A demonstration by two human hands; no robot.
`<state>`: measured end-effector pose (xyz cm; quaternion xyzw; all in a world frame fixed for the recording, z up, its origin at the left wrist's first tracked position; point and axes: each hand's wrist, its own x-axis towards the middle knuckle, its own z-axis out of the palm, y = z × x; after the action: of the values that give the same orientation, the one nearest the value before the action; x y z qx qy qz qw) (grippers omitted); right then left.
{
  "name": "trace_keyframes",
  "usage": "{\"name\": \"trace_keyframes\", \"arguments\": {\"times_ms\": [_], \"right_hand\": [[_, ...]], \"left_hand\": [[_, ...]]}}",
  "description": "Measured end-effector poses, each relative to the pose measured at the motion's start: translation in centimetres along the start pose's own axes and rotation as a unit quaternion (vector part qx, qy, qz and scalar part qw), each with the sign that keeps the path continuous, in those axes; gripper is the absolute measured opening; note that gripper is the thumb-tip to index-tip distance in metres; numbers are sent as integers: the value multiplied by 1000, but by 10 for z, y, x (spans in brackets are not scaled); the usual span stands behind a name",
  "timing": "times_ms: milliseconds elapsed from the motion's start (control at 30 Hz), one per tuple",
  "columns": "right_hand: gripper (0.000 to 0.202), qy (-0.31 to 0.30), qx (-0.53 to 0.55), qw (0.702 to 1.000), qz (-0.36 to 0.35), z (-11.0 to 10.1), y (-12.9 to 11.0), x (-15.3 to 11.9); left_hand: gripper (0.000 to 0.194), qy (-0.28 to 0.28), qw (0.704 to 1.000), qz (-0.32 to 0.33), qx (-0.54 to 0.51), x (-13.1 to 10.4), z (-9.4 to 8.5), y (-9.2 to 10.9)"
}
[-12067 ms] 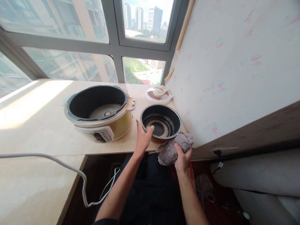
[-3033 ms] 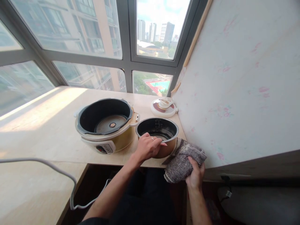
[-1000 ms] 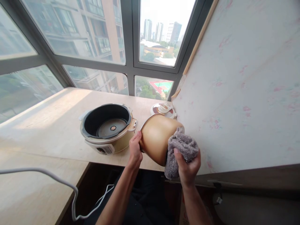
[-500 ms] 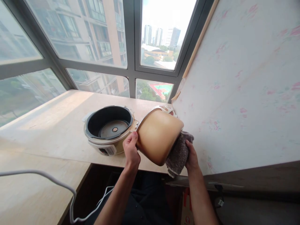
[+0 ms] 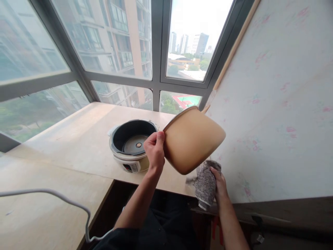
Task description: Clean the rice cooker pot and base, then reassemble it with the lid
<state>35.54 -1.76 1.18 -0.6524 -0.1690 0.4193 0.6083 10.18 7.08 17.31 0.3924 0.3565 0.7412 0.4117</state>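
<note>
A gold-brown inner pot (image 5: 194, 140) hangs tilted on its side in the air, its mouth facing up and left. My left hand (image 5: 155, 149) pinches its rim, thumb on the outside. Below and to the right, my right hand (image 5: 220, 182) is closed around a grey-brown cloth (image 5: 206, 184), which is bunched and apart from the pot. To the left stands a rice cooker body (image 5: 134, 146) without a lid, its dark inside and round bottom plate showing. Part of the cooker's right side is hidden behind my left hand and the pot.
The cooker rests on a pale wooden ledge (image 5: 88, 139) below grey-framed windows. A flowered wall (image 5: 273, 104) rises close on the right. A thick white cable (image 5: 62, 203) loops over the board at lower left, and a dark gap lies in front of the ledge.
The pot has been raised and tipped further in my left hand. My right hand has drawn the cloth away from the pot's base, downward. The view has shifted slightly.
</note>
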Motion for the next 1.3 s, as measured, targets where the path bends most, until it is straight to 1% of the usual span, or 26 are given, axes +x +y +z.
{"name": "trace_keyframes", "arguments": {"times_ms": [67,100,167,200,267,333,400,433,467,500,533,567,600,667,700,733,767,800,833,867,933,1000,1067,1133,1233,1300], "right_hand": [[67,52,-83,989,-106,-2,1,19],[66,68,-147,974,-157,-2,2,28],[65,88,-294,925,-223,0,8,44],[64,88,-366,895,-237,1,12,51],[61,74,-491,835,-239,6,19,63],[58,54,-576,781,-234,11,25,71],[54,37,-623,748,-226,15,26,78],[52,28,-634,741,-220,17,25,80],[51,17,-637,741,-211,20,22,82],[50,7,-632,748,-203,22,18,83],[49,1,-616,763,-198,26,12,83],[51,1,-587,785,-196,31,4,81],[54,4,-545,815,-198,39,-7,77],[65,1,-422,883,-207,58,-34,61],[72,-12,-349,914,-206,71,-51,49],[77,-51,-269,939,-208,84,-70,35],[79,-107,-195,952,-211,99,-89,19],[78,-166,-128,954,-215,115,-109,2],[78,-223,-84,946,-221,130,-127,-14],[77,-249,-57,936,-242,146,-145,-29],[81,-278,-59,921,-267,176,-172,-53],[87,-298,-93,917,-247,204,-188,-68],[85,-305,-115,916,-232,226,-193,-74],[75,-307,-107,916,-235,242,-191,-77],[57,-306,-68,915,-253,254,-183,-81],[50,-299,-55,915,-266,257,-178,-83]], "left_hand": [[59,-9,1000,27,9,11,-1,9],[58,-13,999,46,12,16,-2,14],[57,-15,996,88,15,29,-6,23],[56,-15,994,109,17,35,-8,27],[55,-17,988,149,23,47,-14,36],[53,-20,981,191,38,58,-21,45],[50,-24,968,243,65,68,-31,53],[48,-25,958,273,79,73,-36,56],[47,-29,947,306,92,78,-41,60],[46,-34,934,342,102,83,-47,62],[44,-42,918,378,109,88,-53,65],[42,-51,902,413,116,93,-59,68],[39,-60,885,446,123,97,-64,70],[35,-73,852,498,145,105,-76,73],[33,-77,838,517,158,108,-82,74],[32,-80,825,533,172,110,-87,75],[30,-84,813,545,185,112,-92,75],[28,-88,804,555,196,112,-97,75],[26,-93,796,563,203,112,-102,74],[24,-95,790,569,207,111,-106,73],[21,-98,784,578,205,107,-113,71],[20,-105,782,581,201,103,-118,69],[19,-116,781,580,202,100,-123,70],[18,-129,780,576,209,99,-128,71],[16,-140,768,580,234,100,-134,73],[21,-127,762,580,259,100,-136,70]]}}
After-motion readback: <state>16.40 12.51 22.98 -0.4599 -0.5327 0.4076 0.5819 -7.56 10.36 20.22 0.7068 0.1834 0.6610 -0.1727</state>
